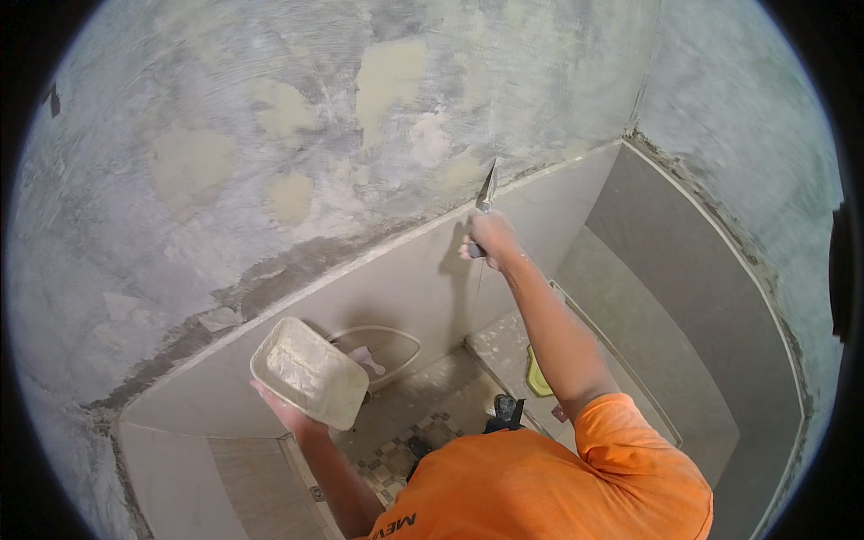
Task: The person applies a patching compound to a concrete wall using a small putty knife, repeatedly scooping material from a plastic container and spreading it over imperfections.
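One cream rectangular tub (342,398), white-smeared inside; one dark-handled metal scraper (487,191)

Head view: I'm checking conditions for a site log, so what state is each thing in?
Right hand: closed around the handle of the putty knife.
Putty knife: held, blade pointing toward the wall; contact unclear.
Left hand: holding the tub, fingers mostly hidden.
Tub: open, tilted, pale residue inside.
Upper wall: blotchy, with pale patches.
Pale hose: curved in a loop.
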Tool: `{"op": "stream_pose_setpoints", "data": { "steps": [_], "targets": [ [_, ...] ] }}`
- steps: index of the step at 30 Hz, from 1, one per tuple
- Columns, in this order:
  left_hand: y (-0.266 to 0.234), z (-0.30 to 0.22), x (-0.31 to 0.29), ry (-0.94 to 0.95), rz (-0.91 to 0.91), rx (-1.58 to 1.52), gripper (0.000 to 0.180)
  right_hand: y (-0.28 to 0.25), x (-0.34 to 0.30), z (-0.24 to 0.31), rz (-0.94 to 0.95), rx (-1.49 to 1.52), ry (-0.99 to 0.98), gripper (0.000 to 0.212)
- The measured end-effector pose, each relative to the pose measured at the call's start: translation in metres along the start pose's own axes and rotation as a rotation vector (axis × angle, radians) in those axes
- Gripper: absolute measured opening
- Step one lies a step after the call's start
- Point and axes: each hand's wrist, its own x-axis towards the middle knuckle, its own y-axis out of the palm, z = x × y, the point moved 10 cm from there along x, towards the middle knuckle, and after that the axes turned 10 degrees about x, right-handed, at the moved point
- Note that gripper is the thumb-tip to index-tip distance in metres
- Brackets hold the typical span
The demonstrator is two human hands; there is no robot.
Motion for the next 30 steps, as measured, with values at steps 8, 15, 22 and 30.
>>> {"op": "stream_pose_setpoints", "data": {
  "steps": [8,15,22,30],
  "targets": [
    [-0.084,-0.033,-0.008,0.424,-0.059,0.533,0.067,0.198,-0.015,-0.108,0.597,-1.157,-0.379,0.023],
    [-0.083,-0.037,0.018,0.535,0.000,0.576,0.081,0.177,-0.149,-0.178,0.974,-1.257,-0.670,0.052],
    [0.016,-0.026,0.026,0.576,0.175,0.397,0.073,-0.014,-0.054,-0.002,0.103,-0.245,-0.097,0.028],
    [0.009,-0.060,0.010,0.507,0.102,0.322,0.054,0.067,0.012,0.034,0.124,-0.244,-0.155,0.022]
  ]
}}
